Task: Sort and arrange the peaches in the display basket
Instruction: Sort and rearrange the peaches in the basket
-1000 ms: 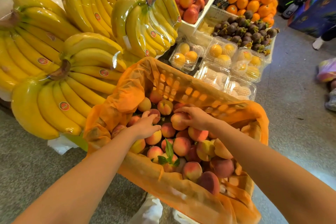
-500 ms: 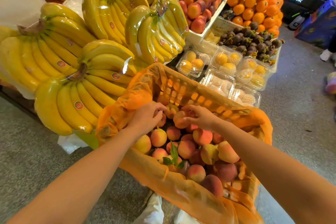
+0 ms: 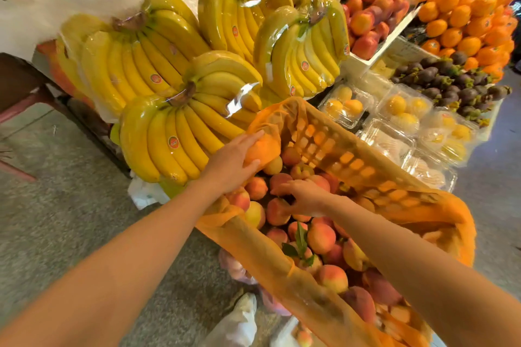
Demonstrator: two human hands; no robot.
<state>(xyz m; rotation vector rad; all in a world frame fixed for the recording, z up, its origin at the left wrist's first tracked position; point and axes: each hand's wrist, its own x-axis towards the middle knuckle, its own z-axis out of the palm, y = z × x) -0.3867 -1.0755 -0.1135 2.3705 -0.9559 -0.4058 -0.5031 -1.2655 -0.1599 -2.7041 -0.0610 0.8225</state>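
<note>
An orange display basket (image 3: 366, 175) lined with orange plastic film stands in front of me, filled with red-yellow peaches (image 3: 320, 236). My left hand (image 3: 234, 160) grips the bunched orange liner (image 3: 262, 146) at the basket's far left corner. My right hand (image 3: 306, 196) is down among the peaches in the far half, its fingers curled over a peach (image 3: 277, 211). A leafy twig (image 3: 300, 242) lies on the fruit in the middle.
Wrapped banana bunches (image 3: 180, 121) lie left of and behind the basket. Clear boxes of yellow fruit (image 3: 400, 110) sit behind it, with mangosteens (image 3: 451, 82), oranges (image 3: 465, 25) and red fruit (image 3: 372, 17) farther back. Grey floor lies left; a white bag (image 3: 239, 321) is below.
My left hand left the peaches and moved up-left onto the liner at the corner. My right hand shifted toward me onto a nearer peach. The view swung closer.
</note>
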